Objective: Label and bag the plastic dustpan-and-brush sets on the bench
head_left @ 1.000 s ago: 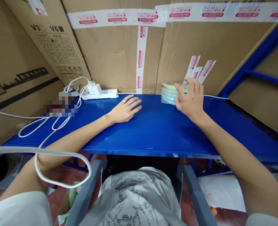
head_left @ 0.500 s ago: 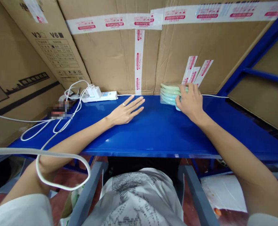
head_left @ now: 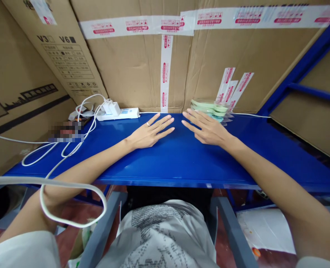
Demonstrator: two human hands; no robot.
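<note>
My left hand (head_left: 150, 133), with a ring on one finger, lies on the blue table (head_left: 159, 163) left of the middle, its fingers spread and nothing in it. To its right, my right hand (head_left: 206, 128) is also spread and holds nothing. Just behind my right hand, against the cardboard, sits a stack of pale green and light blue items (head_left: 219, 108) in clear plastic wrapping. My right hand partly hides the stack, so whether the two touch is hard to tell.
A white power strip (head_left: 128, 113) with plugged-in adapters sits at the back left. Looped white cables (head_left: 82, 143) run over the left side and above my left forearm. Taped cardboard (head_left: 134, 70) stands behind the table, and a blue metal frame (head_left: 301, 63) rises at right.
My right hand has let go of the wrapped stack and moved left and slightly forward of it, with its fingers now spread. My left hand has barely moved.
</note>
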